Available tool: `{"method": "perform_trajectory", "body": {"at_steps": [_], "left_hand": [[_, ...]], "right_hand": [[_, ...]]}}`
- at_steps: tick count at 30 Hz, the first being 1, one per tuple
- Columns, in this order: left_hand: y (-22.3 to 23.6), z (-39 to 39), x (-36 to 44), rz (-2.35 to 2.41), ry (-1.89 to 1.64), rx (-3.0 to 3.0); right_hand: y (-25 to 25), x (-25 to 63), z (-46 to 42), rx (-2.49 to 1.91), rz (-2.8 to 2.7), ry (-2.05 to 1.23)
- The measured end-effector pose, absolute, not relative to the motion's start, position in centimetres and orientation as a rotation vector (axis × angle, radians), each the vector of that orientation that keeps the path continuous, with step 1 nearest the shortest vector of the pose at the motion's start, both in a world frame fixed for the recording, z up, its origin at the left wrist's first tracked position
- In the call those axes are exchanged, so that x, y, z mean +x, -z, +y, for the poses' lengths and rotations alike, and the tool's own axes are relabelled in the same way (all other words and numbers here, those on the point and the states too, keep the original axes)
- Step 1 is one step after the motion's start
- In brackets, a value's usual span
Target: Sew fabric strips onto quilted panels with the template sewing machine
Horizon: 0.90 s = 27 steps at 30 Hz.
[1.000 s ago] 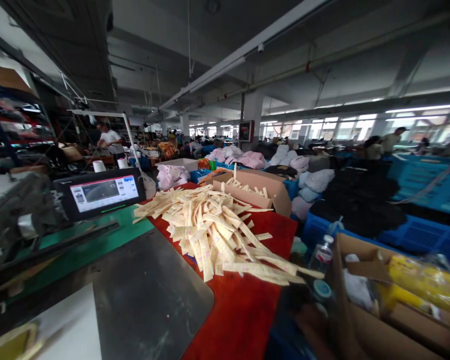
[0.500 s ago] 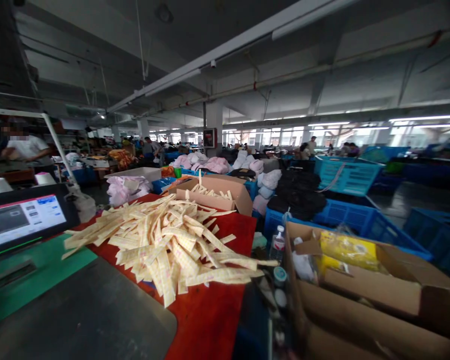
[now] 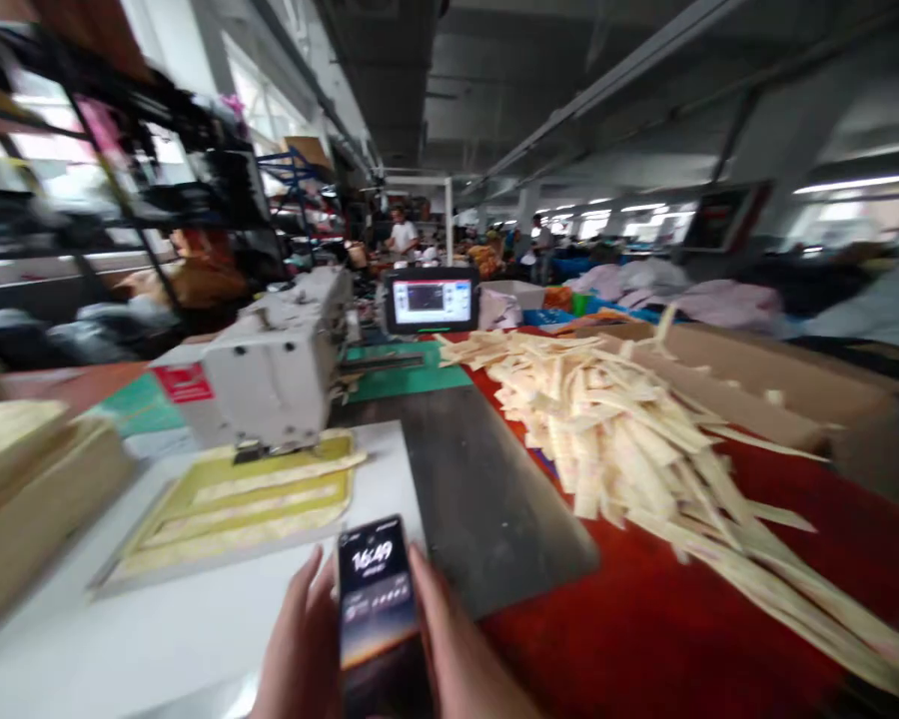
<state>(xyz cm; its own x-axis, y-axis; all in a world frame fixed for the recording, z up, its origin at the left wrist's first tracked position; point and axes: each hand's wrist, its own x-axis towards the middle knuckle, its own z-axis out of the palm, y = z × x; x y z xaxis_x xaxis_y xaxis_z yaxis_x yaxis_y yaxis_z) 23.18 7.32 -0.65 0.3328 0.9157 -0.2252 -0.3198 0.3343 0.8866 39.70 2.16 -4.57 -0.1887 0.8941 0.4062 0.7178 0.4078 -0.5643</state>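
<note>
A black phone with a lit screen is held upright at the bottom middle of the view. My left hand grips its left side with the thumb up along the edge. My right hand clasps its right side. Both hands hover over the white table top. Just beyond them a yellow frame holding cream strips lies under a grey-white sewing machine. A big pile of cream strips spreads over a red cloth to the right.
A dark mat lies between the white top and the red cloth. A lit control screen stands behind it. A cardboard box sits at the right and another box at the left. Shelving lines the left. A person in white works far back.
The view has swung left and down, away from the blue crates. The sewing machine and yellow frame have come into sight, and both my hands now appear holding the phone.
</note>
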Motion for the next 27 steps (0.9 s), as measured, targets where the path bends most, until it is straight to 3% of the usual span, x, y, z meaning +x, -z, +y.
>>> {"method": "perform_trajectory", "body": {"at_steps": [3, 8, 16, 27], "left_hand": [[0.5, 8.6, 23.1, 0.607, -0.942, 0.506], [1.1, 9.0, 23.6, 0.444, -0.967, 0.456], [1.3, 9.0, 23.5, 0.51, -0.971, 0.391], [1.1, 8.7, 23.6, 0.546, -0.984, 0.401]], "right_hand": [[4.4, 40.7, 4.9, -1.293, -1.932, -0.451], [4.0, 43.5, 6.1, -1.172, -2.071, -0.164], [3.8, 43.6, 5.6, -1.088, -2.255, -0.039], [4.1, 43.8, 5.1, -1.192, -2.119, -0.148]]}}
